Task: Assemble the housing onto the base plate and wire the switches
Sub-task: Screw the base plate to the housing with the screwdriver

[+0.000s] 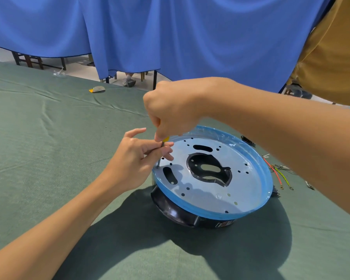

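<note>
Base plate [249, 186], a round silver disc with a blue-filmed rim and many punched holes and slots, lay directly under both hands, sitting on top of the black housing [170, 209]. The housing showed only below the plate's near-left edge, just right of the left wrist. Both rested on the green cloth [49, 138] that spread out beneath the two forearms.

The right hand [170, 110] came in from the right, above the plate's far-left rim, and was closed in a fist round the handle of a screwdriver [159, 161]. Only a sliver of yellow handle showed below its fingers. The tool stood nearly upright, its tip down at a hole by the plate's left edge, just in front of the left hand's fingertips. Whether a screw sat under the tip could not be told.

The left hand [133, 160] reached in from the lower left and pinched the metal shaft just under the right hand. Its index finger was raised and free.

Under the right forearm, beside the base plate's right rim, loose wires [274, 172] lay on the cloth, one red and one yellow-green, each ending in a ring terminal. A small black part [248, 140] lay just past the plate's far rim, close against that forearm.

Well beyond the left hand a yellow and grey scrap [97, 89] lay near the cloth's far edge. A blue curtain [170, 37] hung behind both hands, and a person's mustard-coloured garment [331, 57] stood above the right forearm.
</note>
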`<state>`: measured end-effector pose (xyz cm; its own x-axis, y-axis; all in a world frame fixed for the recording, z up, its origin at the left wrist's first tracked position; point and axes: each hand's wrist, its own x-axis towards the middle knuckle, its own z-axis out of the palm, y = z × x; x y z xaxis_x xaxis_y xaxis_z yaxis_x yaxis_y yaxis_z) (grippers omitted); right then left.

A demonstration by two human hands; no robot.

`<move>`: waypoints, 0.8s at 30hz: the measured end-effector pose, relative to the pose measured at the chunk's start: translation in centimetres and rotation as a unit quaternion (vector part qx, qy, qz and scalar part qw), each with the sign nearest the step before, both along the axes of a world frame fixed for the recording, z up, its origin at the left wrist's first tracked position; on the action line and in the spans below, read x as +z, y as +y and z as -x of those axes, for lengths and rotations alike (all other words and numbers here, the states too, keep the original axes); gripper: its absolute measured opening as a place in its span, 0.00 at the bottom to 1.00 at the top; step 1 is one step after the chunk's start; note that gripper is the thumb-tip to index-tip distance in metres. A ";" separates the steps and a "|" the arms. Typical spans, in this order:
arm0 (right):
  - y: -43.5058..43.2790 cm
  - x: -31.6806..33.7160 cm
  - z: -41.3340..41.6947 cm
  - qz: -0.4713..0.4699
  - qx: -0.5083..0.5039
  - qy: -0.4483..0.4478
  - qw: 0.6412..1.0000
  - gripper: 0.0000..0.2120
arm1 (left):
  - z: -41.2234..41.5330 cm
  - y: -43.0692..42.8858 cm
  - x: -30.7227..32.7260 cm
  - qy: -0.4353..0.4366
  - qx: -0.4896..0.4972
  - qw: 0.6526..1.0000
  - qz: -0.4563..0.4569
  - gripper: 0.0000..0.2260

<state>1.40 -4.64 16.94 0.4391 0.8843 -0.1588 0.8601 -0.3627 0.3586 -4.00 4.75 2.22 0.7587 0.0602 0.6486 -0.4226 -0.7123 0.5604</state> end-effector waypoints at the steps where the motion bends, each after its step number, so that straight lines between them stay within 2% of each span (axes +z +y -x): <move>1: 0.3 0.0 -0.2 0.003 -0.028 0.017 0.999 0.19 | 0.0 0.0 0.0 -0.002 0.000 1.000 -0.012 0.15; 3: 0.6 -0.1 -0.5 0.001 -0.099 0.070 0.993 0.16 | 0.0 0.0 -0.2 -0.006 0.011 0.999 -0.037 0.15; 5: 0.4 0.0 -1.0 -0.021 -0.162 0.137 0.977 0.12 | 0.0 -0.2 -0.5 -0.026 0.045 0.998 -0.046 0.10; 7: -0.4 0.2 -1.3 -0.051 -0.206 0.214 0.953 0.12 | 0.1 -0.4 -0.6 -0.051 0.078 0.995 -0.023 0.04; 9: -1.3 0.3 -1.3 -0.067 -0.219 0.259 0.938 0.13 | 0.0 -0.5 -0.4 -0.052 0.081 0.995 -0.006 0.04; 11: -1.6 0.4 -1.1 -0.044 -0.181 0.222 0.957 0.14 | -0.1 -0.3 -0.3 -0.044 0.074 0.996 -0.007 0.04; 13: -1.4 0.7 -0.9 -0.005 -0.093 0.111 0.989 0.12 | -0.2 0.1 -0.4 -0.045 0.068 0.997 -0.007 0.04; 15: -0.9 0.9 -0.6 0.023 -0.001 0.013 1.000 0.09 | -0.1 0.3 -0.6 -0.048 0.061 0.997 -0.006 0.05; 16: -0.6 1.0 -0.5 0.035 0.026 -0.006 0.999 0.09 | 0.0 0.3 -0.6 -0.047 0.055 0.997 -0.007 0.06; 20: 0.5 0.8 -0.1 0.035 0.041 0.006 0.999 0.22 | 0.4 0.4 -0.6 -0.037 0.026 0.999 -0.005 0.12; 22: 0.9 0.3 0.0 0.027 0.028 0.014 0.999 0.21 | 0.5 0.4 -0.8 -0.043 0.021 0.999 -0.018 0.13; 24: 1.4 0.1 -0.1 0.025 -0.029 0.031 0.999 0.16 | 0.6 0.3 -1.1 -0.055 0.037 0.997 -0.029 0.10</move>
<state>1.48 -3.24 17.09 0.4765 0.8484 -0.2305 0.8598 -0.3950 0.3237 -4.58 5.05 1.16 0.6783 0.0736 0.7311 -0.4242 -0.7732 0.4714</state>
